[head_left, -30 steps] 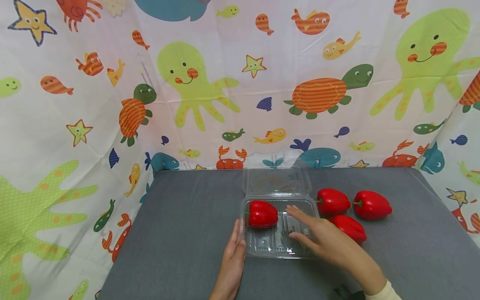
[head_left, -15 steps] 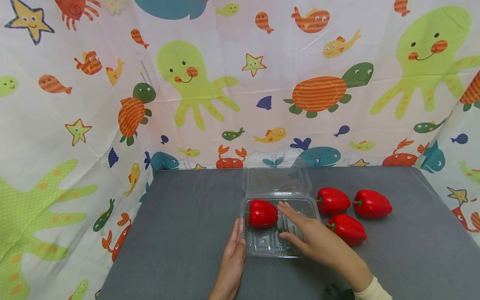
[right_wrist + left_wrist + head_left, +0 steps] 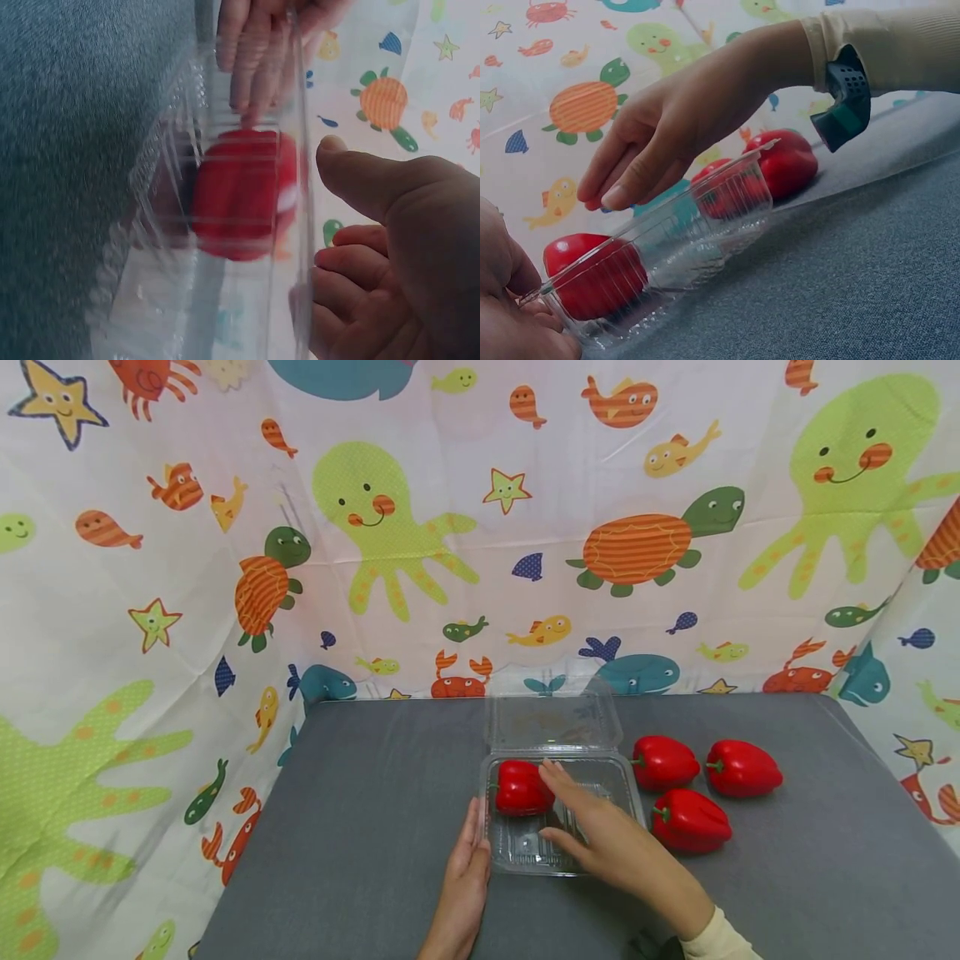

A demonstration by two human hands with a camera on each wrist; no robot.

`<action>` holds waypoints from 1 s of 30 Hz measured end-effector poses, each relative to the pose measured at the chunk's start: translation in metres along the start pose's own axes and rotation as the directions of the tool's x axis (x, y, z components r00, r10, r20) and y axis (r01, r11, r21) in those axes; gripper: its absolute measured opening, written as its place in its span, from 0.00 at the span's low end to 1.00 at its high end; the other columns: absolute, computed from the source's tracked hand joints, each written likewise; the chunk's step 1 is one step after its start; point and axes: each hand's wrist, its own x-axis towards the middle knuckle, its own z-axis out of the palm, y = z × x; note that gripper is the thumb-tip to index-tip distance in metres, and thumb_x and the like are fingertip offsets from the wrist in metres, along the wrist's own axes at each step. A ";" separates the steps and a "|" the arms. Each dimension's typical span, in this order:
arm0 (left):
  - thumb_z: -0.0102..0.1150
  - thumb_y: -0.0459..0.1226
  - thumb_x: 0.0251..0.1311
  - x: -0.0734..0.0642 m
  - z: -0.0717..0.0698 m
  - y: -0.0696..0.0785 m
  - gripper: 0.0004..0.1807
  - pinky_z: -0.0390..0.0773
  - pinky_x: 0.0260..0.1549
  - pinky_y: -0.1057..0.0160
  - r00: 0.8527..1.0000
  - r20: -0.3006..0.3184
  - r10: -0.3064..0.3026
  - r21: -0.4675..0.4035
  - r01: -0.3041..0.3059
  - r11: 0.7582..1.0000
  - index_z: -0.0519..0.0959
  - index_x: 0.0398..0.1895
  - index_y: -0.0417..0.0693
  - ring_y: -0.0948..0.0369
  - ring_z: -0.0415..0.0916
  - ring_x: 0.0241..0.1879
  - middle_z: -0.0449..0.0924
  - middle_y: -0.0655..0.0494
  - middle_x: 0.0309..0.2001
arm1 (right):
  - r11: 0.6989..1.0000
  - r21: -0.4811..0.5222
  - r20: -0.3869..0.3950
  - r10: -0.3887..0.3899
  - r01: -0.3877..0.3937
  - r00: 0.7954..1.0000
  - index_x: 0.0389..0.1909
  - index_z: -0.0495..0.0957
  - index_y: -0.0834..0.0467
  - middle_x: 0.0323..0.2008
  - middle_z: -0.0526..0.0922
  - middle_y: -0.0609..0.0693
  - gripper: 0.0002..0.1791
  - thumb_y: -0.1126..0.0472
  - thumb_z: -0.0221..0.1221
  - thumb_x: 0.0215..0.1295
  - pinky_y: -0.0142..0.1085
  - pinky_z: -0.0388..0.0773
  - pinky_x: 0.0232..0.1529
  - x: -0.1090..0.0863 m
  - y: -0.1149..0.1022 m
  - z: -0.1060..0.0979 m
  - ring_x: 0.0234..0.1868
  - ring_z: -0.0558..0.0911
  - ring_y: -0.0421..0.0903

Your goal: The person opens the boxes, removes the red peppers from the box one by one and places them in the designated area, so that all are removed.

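Observation:
A red bell pepper (image 3: 517, 789) lies on its side in the left part of a clear plastic clamshell container (image 3: 525, 847), whose lid stands raised at the back. My left hand (image 3: 461, 877) holds the container's left side, with the rim between its fingers in the left wrist view. Above the tray hovers my right hand (image 3: 600, 831), its fingers extended and holding nothing. In the head view its fingertips overlap the pepper's right end; the left wrist view shows this hand (image 3: 682, 127) higher than the rim.
To the container's right, several red bell peppers (image 3: 690, 821) lie close together on the grey tabletop (image 3: 360, 827). A printed cloth (image 3: 450, 485) with sea animals hangs behind and along both sides. A dark strap (image 3: 847, 97) circles the right wrist.
My right hand has moved left across the tray, toward the pepper inside, uncovering the nearest loose pepper. The left hand and the container stay where they were.

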 end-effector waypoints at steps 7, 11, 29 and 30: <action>0.34 0.33 0.85 -0.001 -0.001 0.002 0.34 0.36 0.79 0.40 1.000 0.007 -0.005 0.011 0.004 1.000 0.41 0.88 0.53 0.54 0.29 0.85 0.40 0.58 0.87 | 1.000 -0.004 0.009 -0.026 0.026 1.000 0.85 0.54 0.54 0.83 0.56 0.50 0.54 0.47 0.73 0.66 0.52 0.71 0.71 0.010 -0.007 0.013 0.80 0.64 0.51; 0.33 0.33 0.85 -0.001 -0.001 0.003 0.34 0.36 0.79 0.39 1.000 0.016 -0.008 0.005 0.008 1.000 0.40 0.88 0.53 0.54 0.28 0.84 0.39 0.58 0.87 | 0.999 -0.012 0.022 -0.044 0.044 0.999 0.86 0.52 0.55 0.84 0.55 0.51 0.55 0.47 0.73 0.65 0.52 0.67 0.73 0.015 -0.011 0.020 0.82 0.58 0.51; 0.33 0.33 0.85 0.000 -0.001 0.003 0.34 0.35 0.79 0.39 0.999 0.009 -0.034 -0.003 0.034 0.999 0.40 0.88 0.53 0.54 0.27 0.84 0.38 0.56 0.87 | 0.993 -0.072 -0.028 -0.094 0.092 0.995 0.85 0.53 0.60 0.84 0.55 0.56 0.54 0.48 0.72 0.67 0.54 0.71 0.71 0.028 -0.014 0.034 0.83 0.56 0.54; 0.33 0.33 0.85 0.000 -0.001 0.003 0.34 0.35 0.79 0.39 0.999 0.010 -0.036 -0.002 0.036 0.999 0.40 0.88 0.53 0.54 0.27 0.84 0.37 0.56 0.87 | 0.993 -0.075 -0.025 -0.090 0.088 0.996 0.85 0.52 0.60 0.84 0.55 0.56 0.54 0.48 0.72 0.67 0.54 0.72 0.70 0.028 -0.014 0.034 0.83 0.56 0.54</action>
